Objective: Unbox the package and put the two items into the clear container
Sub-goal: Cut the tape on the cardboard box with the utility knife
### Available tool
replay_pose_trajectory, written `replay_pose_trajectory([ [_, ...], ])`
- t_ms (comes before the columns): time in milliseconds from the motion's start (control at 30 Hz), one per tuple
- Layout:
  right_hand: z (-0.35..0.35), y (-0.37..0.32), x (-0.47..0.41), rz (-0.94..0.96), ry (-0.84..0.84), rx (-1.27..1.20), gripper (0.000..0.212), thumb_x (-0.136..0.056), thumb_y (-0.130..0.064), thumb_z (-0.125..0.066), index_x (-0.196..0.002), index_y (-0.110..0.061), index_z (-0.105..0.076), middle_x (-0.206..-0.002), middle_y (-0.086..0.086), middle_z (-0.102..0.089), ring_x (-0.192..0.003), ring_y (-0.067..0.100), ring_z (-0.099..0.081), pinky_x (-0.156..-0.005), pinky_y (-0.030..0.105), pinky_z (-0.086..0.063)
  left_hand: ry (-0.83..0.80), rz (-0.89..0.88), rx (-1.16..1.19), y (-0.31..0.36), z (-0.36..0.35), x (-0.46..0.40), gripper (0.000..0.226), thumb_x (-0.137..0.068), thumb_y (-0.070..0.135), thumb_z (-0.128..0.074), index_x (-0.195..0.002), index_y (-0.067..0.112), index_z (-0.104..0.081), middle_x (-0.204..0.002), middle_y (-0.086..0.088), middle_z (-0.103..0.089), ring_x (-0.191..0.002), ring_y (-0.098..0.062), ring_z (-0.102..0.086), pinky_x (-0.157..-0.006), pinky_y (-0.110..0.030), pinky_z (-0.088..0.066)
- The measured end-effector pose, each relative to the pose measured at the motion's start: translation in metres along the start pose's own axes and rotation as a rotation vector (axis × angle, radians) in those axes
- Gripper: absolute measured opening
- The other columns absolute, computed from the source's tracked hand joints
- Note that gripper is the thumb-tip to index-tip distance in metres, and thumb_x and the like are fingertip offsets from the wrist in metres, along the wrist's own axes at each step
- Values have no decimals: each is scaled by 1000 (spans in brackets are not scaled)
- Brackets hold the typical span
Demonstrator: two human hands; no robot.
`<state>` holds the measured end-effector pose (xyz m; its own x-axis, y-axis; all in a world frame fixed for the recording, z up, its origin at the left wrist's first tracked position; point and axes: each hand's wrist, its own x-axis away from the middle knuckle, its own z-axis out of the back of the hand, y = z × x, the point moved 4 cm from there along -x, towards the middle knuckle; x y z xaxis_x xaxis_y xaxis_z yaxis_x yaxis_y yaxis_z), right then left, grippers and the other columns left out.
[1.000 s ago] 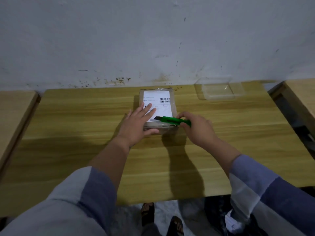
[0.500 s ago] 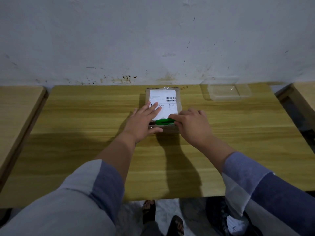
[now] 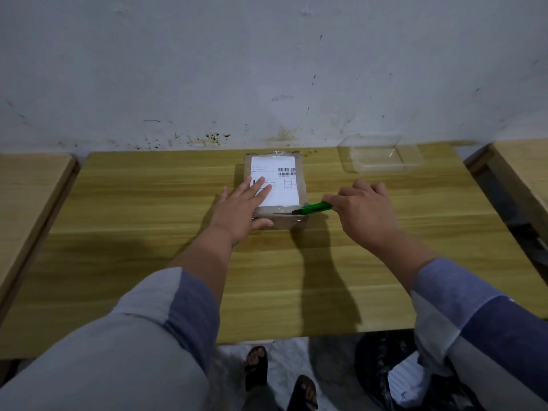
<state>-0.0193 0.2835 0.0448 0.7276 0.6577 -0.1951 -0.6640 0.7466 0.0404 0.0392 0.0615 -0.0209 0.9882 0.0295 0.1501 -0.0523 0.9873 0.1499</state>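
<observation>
A brown cardboard package (image 3: 298,173) with a white shipping label lies near the back middle of the wooden table (image 3: 148,232). My left hand (image 3: 241,207) lies flat on its top, fingers spread over the label, thumb on the near side. My right hand (image 3: 363,213) grips a green utility knife (image 3: 315,207), its tip at the package's near right corner. The clear container (image 3: 382,157) stands empty at the back right by the wall. The package's contents are hidden.
A stained white wall (image 3: 267,69) rises right behind the table. Two other wooden tables flank it, one on the left (image 3: 26,191) and one on the right (image 3: 527,167), with narrow gaps between. My sandalled feet (image 3: 278,378) and a dark bag show below the front edge.
My right hand has drawn the green knife rightwards along the package's near top edge, from the middle to the right corner. My left hand has stayed pressed on the package.
</observation>
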Motion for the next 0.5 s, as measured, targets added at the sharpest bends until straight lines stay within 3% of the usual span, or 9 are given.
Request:
replay_pose_trajectory([
  [167,-1,10,14,-76,12,-25,32,-88,-13,-58,-113,-32,-66,-88,-4,-72,-87,27,-55,-71,33,-22,-27,23,-3,5,3,2,81,-89,61,-43,-152,30,-2,-161,9,7,-149,-16,9,-118,-55,-5],
  [267,4,14,18,-193,-78,-111,32,-93,-20,-49,-119,-34,-61,-100,-4,-70,-99,26,-53,-78,36,-30,-44,37,-26,8,5,3,82,-89,60,-42,-152,29,0,-161,8,9,-149,-17,10,-117,-58,-5],
  [367,1,26,21,-500,-185,-437,31,-92,-25,-50,-121,-32,-59,-106,3,-69,-92,25,-59,-80,37,-43,-51,63,-25,11,6,3,83,-90,62,-42,-152,29,4,-161,8,12,-148,-16,12,-115,-62,1],
  [433,-5,29,21,-725,-223,-788,30,-91,-22,-54,-119,-28,-61,-98,6,-71,-67,18,-58,-59,28,-46,-65,85,-39,15,6,3,91,-87,66,-44,-152,28,7,-160,8,15,-148,-15,14,-113,-63,7],
  [500,-10,29,20,-919,-251,-1042,32,-92,-16,-54,-123,-21,-60,-89,5,-70,-56,12,-48,-49,24,-37,-71,83,-33,24,7,0,101,-80,75,-42,-151,27,11,-160,8,18,-147,-14,15,-111,-62,12],
])
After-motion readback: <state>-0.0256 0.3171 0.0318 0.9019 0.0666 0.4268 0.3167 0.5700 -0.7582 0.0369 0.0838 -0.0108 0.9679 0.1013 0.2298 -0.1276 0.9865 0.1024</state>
